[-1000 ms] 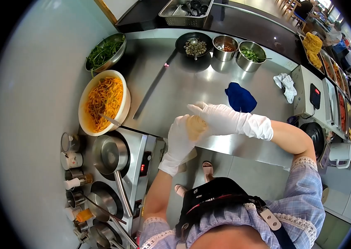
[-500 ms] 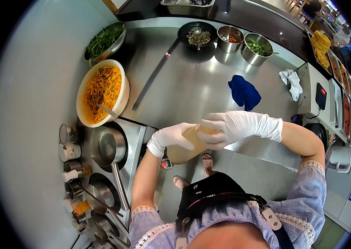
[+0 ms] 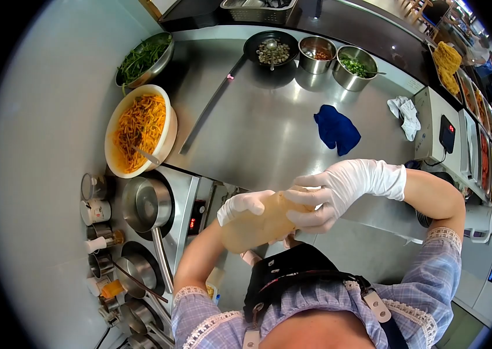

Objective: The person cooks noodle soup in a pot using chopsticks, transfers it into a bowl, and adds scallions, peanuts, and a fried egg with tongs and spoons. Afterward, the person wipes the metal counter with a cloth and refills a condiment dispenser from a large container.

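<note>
A translucent, yellowish bottle or jar [image 3: 251, 230] lies tilted in front of my apron, its rounded bottom toward the lower left. My left hand [image 3: 244, 205], in a white glove, is wrapped round its side. The gloved fingers of my right hand [image 3: 330, 195] close over its upper right end, so whatever cap or mouth is there stays mostly hidden. Beyond my hands, a crumpled dark blue cloth [image 3: 337, 129] rests on the steel counter [image 3: 257, 136].
To the left stand a white bowl of orange shreds [image 3: 170, 134] and a bowl of greens [image 3: 167, 61]. A black ladle-like pan [image 3: 251, 43] and steel pots [image 3: 347, 81] line the back. Saucepans [image 3: 144, 203] sit on burners; a white cloth [image 3: 406, 116] lies right.
The bottle has come nearer my body and tilted further toward level, its bottom swinging to the left. Both hands stay on it. My view has shifted slightly.
</note>
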A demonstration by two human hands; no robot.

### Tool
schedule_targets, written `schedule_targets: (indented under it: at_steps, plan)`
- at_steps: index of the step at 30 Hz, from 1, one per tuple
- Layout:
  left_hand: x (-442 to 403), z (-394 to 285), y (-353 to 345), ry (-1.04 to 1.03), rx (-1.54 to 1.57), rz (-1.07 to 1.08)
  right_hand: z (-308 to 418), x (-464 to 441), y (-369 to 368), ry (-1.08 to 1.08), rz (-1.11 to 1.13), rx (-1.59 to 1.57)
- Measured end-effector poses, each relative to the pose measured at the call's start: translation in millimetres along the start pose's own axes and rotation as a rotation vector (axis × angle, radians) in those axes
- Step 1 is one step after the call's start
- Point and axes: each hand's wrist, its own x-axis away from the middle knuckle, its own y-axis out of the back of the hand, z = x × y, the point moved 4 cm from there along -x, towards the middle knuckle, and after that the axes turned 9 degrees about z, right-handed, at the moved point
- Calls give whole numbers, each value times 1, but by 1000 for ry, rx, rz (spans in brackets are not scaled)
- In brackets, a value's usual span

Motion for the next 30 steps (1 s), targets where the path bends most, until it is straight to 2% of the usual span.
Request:
schedule_targets:
  at_steps: [1,2,3,4,5,6,7,10,11,12,14,15,17,18,19,20,21,22,23,24,25,26,28,30]
  plan:
    - [1,-3,-2,-43,-44,-49,1,-1,4,-1,0,3]
    - [1,-6,-3,-85,-89,-96,-9,-5,13,-227,15,-248]
    - [1,-9,0,-81,-91,-93,-11,-10,20,-339,32,-374]
    - [0,-16,4,-69,-244,-60,-12,-15,28,-455,35,-496]
    - [-1,-22,6,-60,-397,-27,-18,-14,26,-867,98,-744]
    - [-2,-25,7,-60,-396,-25,-18,-5,19,-1282,161,-988]
    - [-3,-27,10,-11,-494,-66,-16,0,7,-1354,238,-1086]
    - [-2,-32,14,65,-650,-109,-17,-2,-1,-1242,319,-1077]
    - [0,-31,16,73,-647,-109,-15,-3,-1,-1151,215,-1060]
    - [2,-30,19,81,-643,-110,-16,0,-7,-1151,216,-1059]
    - [2,-32,24,78,-667,-78,-17,-10,-5,-737,229,-641]
    - [2,-31,27,74,-689,-46,-18,-10,-3,-738,234,-645]
    - [6,-27,40,70,-603,-16,-8,-16,11,-382,308,-178]
    - [8,-25,44,74,-522,9,-6,-11,11,-383,308,-180]
    - [10,-24,50,77,-519,10,-10,0,11,-566,266,-291]
    - [12,-31,53,-12,-686,-103,-12,13,10,-750,221,-402]
    - [13,-38,53,-105,-850,-215,-18,30,6,-909,50,-505]
    - [11,-39,52,-103,-847,-212,-14,52,2,-1290,-29,-763]
    - [11,-46,52,-227,-925,-380,-6,71,-12,-1432,-28,-666]
    - [13,-53,52,-354,-998,-552,10,97,-38,-1553,125,-682]
    - [11,-55,58,-429,-988,-639,30,120,-67,-1492,281,-447]
    - [5,-52,67,-433,-986,-648,48,136,-90,-1484,279,-452]
    - [3,-54,85,-657,-1231,-955,79,157,-123,-1538,579,-319]
    - [-1,-52,103,-681,-1213,-1009,90,158,-130,-1581,577,-318]
